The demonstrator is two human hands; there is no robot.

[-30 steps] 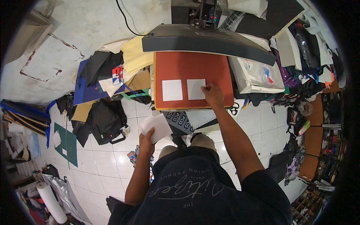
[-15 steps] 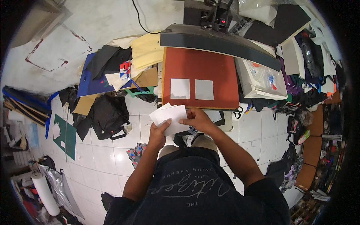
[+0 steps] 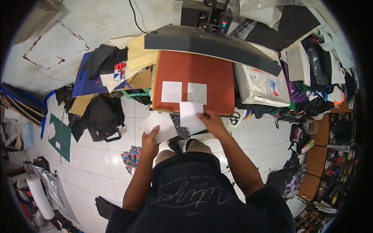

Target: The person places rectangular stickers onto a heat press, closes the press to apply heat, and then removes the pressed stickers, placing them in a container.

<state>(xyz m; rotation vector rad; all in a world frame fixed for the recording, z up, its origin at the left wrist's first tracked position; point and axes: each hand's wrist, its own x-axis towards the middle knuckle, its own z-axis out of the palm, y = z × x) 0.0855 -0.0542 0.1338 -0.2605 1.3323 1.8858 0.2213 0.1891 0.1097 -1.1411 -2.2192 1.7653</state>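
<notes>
My left hand (image 3: 150,140) is closed on a small fan of white paper pieces (image 3: 161,127), the thumb lying on top. Between the thumb and fingers of my right hand (image 3: 211,123), a single white paper piece (image 3: 191,112) is pinched; its far edge overlaps the front of the red pad (image 3: 217,72). Two white squares, a left one (image 3: 171,91) and a right one (image 3: 197,94), lie side by side on that pad. Over the pad's far side stands the raised dark plate (image 3: 210,46) of a heat press. A grey patterned piece (image 3: 181,127) shows between my hands, lower down.
Right of the press stands a white box (image 3: 264,83) with clear plastic in it. Black-handled scissors (image 3: 234,119) lie by the pad's front right corner. A black bag (image 3: 104,118) and a green cutting mat (image 3: 60,138) are on the tiled floor at left.
My hands have moved apart: the right one has drawn one white piece off the stack and carried it toward the pad. The left hand keeps the others, a little lower and further left.
</notes>
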